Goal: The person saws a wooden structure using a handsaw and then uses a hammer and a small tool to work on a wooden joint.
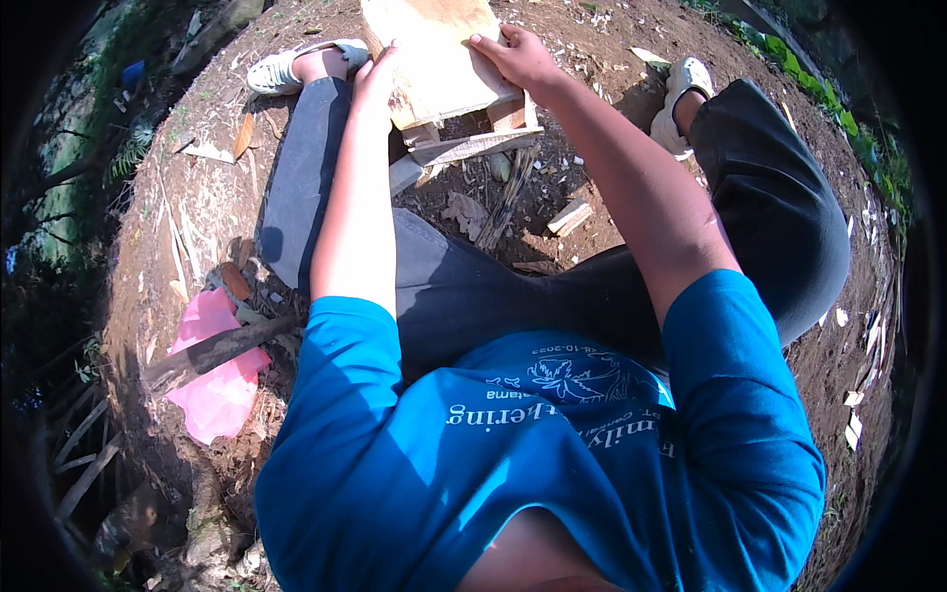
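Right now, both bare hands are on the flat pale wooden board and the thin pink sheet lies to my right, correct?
Not quite: the head view shows the thin pink sheet lying to your left. The left hand and right hand are indeed on the flat pale wooden board.

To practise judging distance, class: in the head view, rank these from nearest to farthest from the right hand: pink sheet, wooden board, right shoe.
1. Wooden board: touched by the right hand, on its left.
2. Right shoe: to the hand's right.
3. Pink sheet: farthest, at the lower left.
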{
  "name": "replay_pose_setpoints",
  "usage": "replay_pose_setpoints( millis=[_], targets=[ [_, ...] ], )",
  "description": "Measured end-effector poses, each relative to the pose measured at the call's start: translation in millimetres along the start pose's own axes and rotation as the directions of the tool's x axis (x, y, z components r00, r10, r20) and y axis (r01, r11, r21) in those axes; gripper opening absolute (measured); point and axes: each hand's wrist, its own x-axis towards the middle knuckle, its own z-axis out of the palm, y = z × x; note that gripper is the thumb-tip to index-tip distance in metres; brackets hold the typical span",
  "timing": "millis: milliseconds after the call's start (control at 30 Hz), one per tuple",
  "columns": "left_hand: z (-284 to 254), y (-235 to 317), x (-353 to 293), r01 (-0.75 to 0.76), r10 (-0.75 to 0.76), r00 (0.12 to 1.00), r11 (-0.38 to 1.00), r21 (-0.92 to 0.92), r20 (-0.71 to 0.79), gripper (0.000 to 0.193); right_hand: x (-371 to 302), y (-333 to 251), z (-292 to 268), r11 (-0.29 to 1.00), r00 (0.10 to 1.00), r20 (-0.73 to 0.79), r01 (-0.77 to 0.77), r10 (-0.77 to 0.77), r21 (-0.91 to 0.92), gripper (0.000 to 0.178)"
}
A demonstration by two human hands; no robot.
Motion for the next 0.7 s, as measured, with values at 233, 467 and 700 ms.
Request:
replay_pose_setpoints(
  millis=[233, 467, 700],
  targets=[
    [25.9, -26.7, -59.0, -0.054, 0.071, 0.997, 0.85, -0.523, 0.011, 0.047, 15.5, -111.2, -46.3, 0.803, 0.951, 0.272, 0.045, 0.147, -0.595, 0.06],
    [132.2, -52.4, -108.7, 0.006, 0.073, 0.991, 0.822, -0.569, 0.116, 0.039, 114.0, 13.4, -127.7, 0.731, 0.916, 0.351, 0.375, -0.195, -0.57, 0.067],
    [81.9, -66.4, -108.3, 0.07, -0.07, 0.998, 0.995, -0.075, 0.002, 0.049, 59.5, -25.1, -81.9, 0.637, 0.988, 0.154, 0.11, 0.013, -0.763, 0.077]
  ],
)
